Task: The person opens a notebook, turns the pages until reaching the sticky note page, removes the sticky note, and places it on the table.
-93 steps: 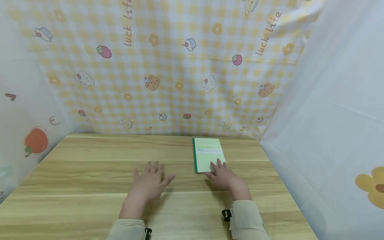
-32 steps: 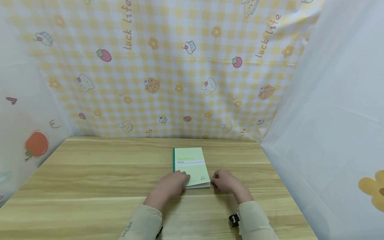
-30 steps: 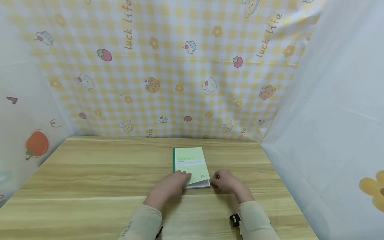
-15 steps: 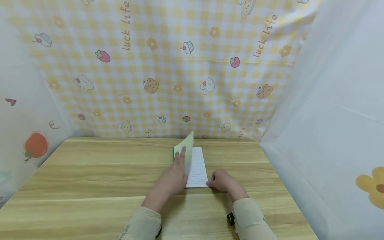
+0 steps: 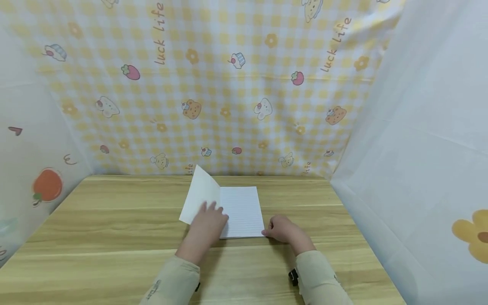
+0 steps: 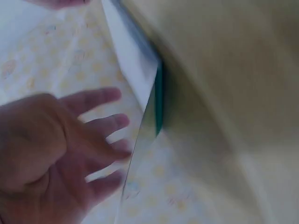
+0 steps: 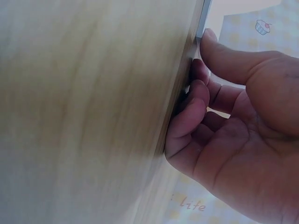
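A notebook (image 5: pixel 243 214) lies on the wooden table with its lined white first page showing. Its cover (image 5: pixel 199 195) stands raised to the left, pale inner side toward me. My left hand (image 5: pixel 207 222) is against that cover near its lower part, fingers extended and spread. In the left wrist view the cover (image 6: pixel 140 140) stands edge-on beside the fingertips, with the green spine (image 6: pixel 159 98) behind. My right hand (image 5: pixel 283 228) holds the page's lower right corner, its thumb on the corner; the other fingers are curled against the table in the right wrist view.
The wooden table (image 5: pixel 114 220) stretches out on both sides of the notebook. A yellow checked cloth (image 5: pixel 225 84) hangs behind it. White sheets (image 5: pixel 411 148) close off the right and left sides.
The notebook was slid left and nearer, then its cover lifted and swung over to the left by my left hand. My right thumb has come onto the page corner.
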The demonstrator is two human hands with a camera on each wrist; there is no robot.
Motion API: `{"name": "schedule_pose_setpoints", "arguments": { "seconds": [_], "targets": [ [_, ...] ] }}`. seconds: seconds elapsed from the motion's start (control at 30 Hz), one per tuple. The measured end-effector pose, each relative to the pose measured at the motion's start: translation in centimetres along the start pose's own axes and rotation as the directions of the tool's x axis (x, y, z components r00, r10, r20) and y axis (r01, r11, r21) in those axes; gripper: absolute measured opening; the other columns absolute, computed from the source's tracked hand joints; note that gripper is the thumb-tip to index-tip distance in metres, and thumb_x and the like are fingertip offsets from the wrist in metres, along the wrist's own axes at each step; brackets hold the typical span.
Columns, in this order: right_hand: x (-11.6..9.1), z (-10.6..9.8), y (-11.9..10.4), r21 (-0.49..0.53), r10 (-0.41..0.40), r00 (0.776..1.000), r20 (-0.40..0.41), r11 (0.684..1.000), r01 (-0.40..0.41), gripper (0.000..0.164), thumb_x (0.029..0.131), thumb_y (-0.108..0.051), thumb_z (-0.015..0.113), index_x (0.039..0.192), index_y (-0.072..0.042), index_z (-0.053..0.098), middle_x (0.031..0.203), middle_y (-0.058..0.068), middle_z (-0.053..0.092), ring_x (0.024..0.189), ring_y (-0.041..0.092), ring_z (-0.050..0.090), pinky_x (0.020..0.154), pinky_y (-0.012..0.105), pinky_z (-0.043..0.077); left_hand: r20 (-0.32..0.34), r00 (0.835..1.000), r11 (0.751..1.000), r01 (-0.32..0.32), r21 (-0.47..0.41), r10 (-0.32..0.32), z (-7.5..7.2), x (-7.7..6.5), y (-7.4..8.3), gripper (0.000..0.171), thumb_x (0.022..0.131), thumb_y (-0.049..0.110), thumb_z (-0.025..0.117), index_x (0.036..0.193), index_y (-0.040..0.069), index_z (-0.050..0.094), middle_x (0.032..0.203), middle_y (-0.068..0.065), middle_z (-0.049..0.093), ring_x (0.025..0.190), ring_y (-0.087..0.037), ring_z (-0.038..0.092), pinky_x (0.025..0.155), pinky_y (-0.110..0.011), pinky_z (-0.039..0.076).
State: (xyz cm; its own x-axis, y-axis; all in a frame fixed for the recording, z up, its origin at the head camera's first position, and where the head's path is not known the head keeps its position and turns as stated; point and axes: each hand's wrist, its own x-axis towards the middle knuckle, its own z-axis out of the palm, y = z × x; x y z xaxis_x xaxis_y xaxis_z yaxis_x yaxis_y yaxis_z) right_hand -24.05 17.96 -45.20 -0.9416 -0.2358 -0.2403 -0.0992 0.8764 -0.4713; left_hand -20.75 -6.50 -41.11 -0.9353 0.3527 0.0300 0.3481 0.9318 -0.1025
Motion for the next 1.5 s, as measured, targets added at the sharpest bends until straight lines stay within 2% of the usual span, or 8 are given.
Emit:
{"name": "schedule_pose_setpoints", "arguments": {
  "seconds": [0.13,0.23,0.5,0.73,0.9,1.07,1.33,1.5],
  "targets": [
    [-0.1,-0.1,0.1,0.029,-0.008,0.999,0.033,1.0,0.007,0.034,0.09,-0.034,0.07,0.069,-0.011,0.056,0.065,-0.003,0.05,0.061,0.012,0.044,0.056,0.025,0.037,0.214,0.976,0.965,0.028,-0.262,0.03,1.0,0.2,0.9,0.047,0.094,0.017,0.063,0.139,0.018,0.054,0.151,-0.015,0.045,0.138,-0.039,0.044,0.105,-0.069,0.037],
    [-0.2,-0.1,0.4,0.048,-0.031,0.998,0.05,0.998,0.028,0.034,0.094,-0.036,0.065,0.072,-0.011,0.056,0.067,-0.003,0.05,0.063,0.012,0.045,0.057,0.026,0.038,0.257,0.966,0.933,0.078,-0.353,0.016,1.5,0.3,1.3,0.056,0.092,0.033,0.067,0.143,0.019,0.05,0.154,-0.018,0.039,0.138,-0.044,0.041,0.098,-0.073,0.04],
    [-0.9,-0.2,1.1,-0.073,-0.14,0.988,-0.064,0.988,0.135,0.026,0.1,-0.029,0.055,0.108,-0.007,0.066,0.103,0.009,0.068,0.098,0.026,0.064,0.084,0.042,0.053,0.164,0.986,0.965,0.0,-0.261,0.044,2.8,1.1,1.5,0.048,0.087,0.033,0.073,0.129,0.014,0.06,0.131,-0.017,0.061,0.115,-0.036,0.062,0.094,-0.049,0.053],
    [-1.5,-1.1,0.0,-0.167,-0.176,0.984,0.012,0.97,0.175,0.057,0.098,-0.044,0.054,0.139,-0.005,0.053,0.145,0.031,0.044,0.134,0.049,0.042,0.109,0.062,0.037,0.089,0.993,0.968,-0.052,-0.245,0.076,2.6,0.9,1.2,0.011,0.09,0.015,0.069,0.099,0.013,0.062,0.095,-0.01,0.065,0.084,-0.027,0.064,0.077,-0.041,0.055],
    [-1.2,-0.8,-0.2,-0.199,-0.164,0.985,0.043,0.965,0.17,0.057,0.096,-0.043,0.059,0.134,-0.001,0.057,0.135,0.029,0.056,0.128,0.045,0.051,0.107,0.057,0.042,0.106,0.99,0.959,-0.058,-0.277,0.091,2.6,0.7,1.2,0.032,0.092,0.004,0.06,0.124,0.009,0.06,0.111,-0.014,0.067,0.103,-0.031,0.066,0.091,-0.045,0.054],
    [-0.6,-0.4,-0.2,-0.253,-0.21,0.977,0.026,0.945,0.209,0.038,0.092,-0.045,0.064,0.089,-0.007,0.066,0.08,0.01,0.067,0.084,0.025,0.06,0.076,0.04,0.05,0.139,0.988,0.946,-0.02,-0.322,0.068,2.7,0.8,1.3,0.053,0.093,0.004,0.058,0.144,0.009,0.047,0.129,-0.016,0.063,0.12,-0.034,0.06,0.103,-0.046,0.048],
    [-0.4,-1.8,-0.1,-0.156,-0.169,0.971,0.169,0.968,0.196,0.048,0.089,-0.06,0.06,0.096,-0.013,0.069,0.099,0.011,0.066,0.093,0.024,0.061,0.082,0.042,0.05,0.072,0.997,0.966,-0.023,-0.257,0.042,2.0,0.6,1.6,0.003,0.089,0.009,0.064,0.091,0.011,0.063,0.089,-0.008,0.064,0.077,-0.026,0.061,0.067,-0.043,0.054],
    [-0.1,-2.2,-0.2,-0.106,-0.193,0.964,0.184,0.971,0.214,0.042,0.096,-0.052,0.054,0.074,-0.017,0.062,0.064,-0.002,0.05,0.063,0.014,0.049,0.064,0.032,0.045,0.042,0.998,0.975,-0.031,-0.221,0.042,1.3,0.5,1.5,0.009,0.087,0.014,0.072,0.084,0.012,0.064,0.083,-0.006,0.065,0.069,-0.022,0.059,0.063,-0.038,0.052]
  ]
}}
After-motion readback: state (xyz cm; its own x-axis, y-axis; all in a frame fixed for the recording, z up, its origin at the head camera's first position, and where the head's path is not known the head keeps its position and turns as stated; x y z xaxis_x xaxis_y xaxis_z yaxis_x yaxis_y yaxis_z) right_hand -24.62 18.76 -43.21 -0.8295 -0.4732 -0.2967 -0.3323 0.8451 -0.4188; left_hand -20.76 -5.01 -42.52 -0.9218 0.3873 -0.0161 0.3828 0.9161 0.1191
